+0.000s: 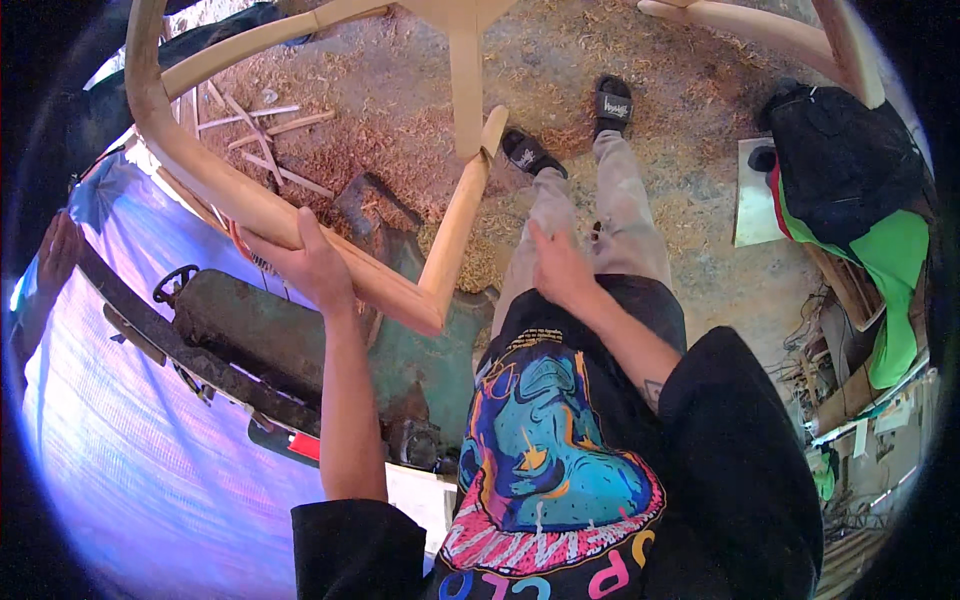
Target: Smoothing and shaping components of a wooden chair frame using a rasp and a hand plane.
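Note:
A pale, unpainted wooden chair frame (380, 275) spans the upper left, with a long rounded rail that bends up and away from me. A shorter piece meets that rail at an angled corner, and a flat slat (466, 90) comes down to its far end. My left hand (310, 262) is wrapped round the rail, thumb on top and fingers underneath. In front of my thighs is my right hand (562, 265), apart from the frame. Its fingers look curled in and are mostly hidden, so whatever they may hold does not show.
Wood shavings (380, 110) and thin offcut sticks (270, 140) litter the floor. A dark green machine (250, 320) with a handwheel stands at left beside a bluish sheet (140, 400). Black and green cloth (840, 150) lies heaped at right. Another wooden curved part (760, 25) reaches in at upper right.

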Motion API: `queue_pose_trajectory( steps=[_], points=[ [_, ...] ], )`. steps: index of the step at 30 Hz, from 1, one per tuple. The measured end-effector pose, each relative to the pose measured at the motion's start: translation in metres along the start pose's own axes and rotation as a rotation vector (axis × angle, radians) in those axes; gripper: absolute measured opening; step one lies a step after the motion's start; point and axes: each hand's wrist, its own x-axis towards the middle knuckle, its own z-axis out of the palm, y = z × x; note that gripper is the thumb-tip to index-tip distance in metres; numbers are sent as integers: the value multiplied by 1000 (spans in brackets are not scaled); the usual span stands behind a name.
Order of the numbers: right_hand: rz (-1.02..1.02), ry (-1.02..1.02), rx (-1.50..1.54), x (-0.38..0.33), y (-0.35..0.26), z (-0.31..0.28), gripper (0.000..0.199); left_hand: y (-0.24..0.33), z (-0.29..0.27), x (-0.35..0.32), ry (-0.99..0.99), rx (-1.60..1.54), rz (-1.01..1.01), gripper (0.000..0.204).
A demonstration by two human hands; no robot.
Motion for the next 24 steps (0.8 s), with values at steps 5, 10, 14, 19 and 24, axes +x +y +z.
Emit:
queue_pose_trajectory(
  steps=[5,10,14,19,24],
  points=[
    [47,-133,459,-5,-22,19,71,-8,-4,4,-15,31,7,77],
    [30,-100,431,9,-39,18,75,-6,-4,4,-9,-36,28,78],
    [64,-147,380,-5,-45,22,78,2,-3,4,6,20,-18,78],
    [89,-143,315,-2,-43,37,84,12,-4,-2,11,-22,-42,81],
    [-40,-124,234,-18,-38,8,82,16,-3,-3,11,213,-73,81]
  ],
)
